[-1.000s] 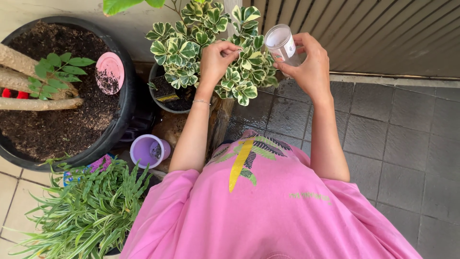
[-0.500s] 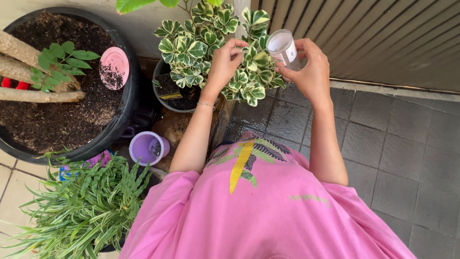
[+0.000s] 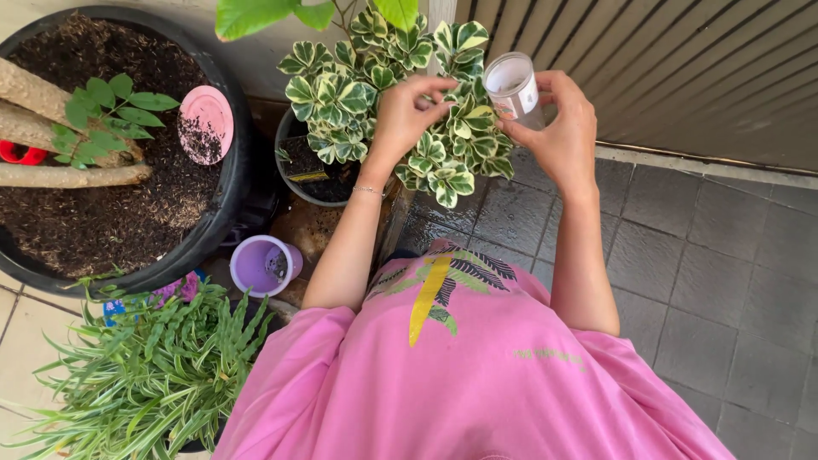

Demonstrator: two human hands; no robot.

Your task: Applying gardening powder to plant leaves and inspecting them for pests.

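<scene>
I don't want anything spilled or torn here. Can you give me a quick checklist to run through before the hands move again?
1. Right hand grips the jar firmly: ok, fingers wrapped round it.
2. Jar open: ok, no lid on it.
3. Jar contents: cannot tell.
4. Left hand among the variegated leaves: ok, fingertips pinched together.
5. Anything held in that pinch: cannot tell, too small.
6. Plant pot upright: ok.

Small clear plastic jar (image 3: 514,87) in right hand (image 3: 564,128), right of left hand (image 3: 405,115) over variegated potted plant (image 3: 383,94); large black soil-filled pot (image 3: 223,183) left, lilac plastic cup (image 3: 264,266) before it.
</scene>
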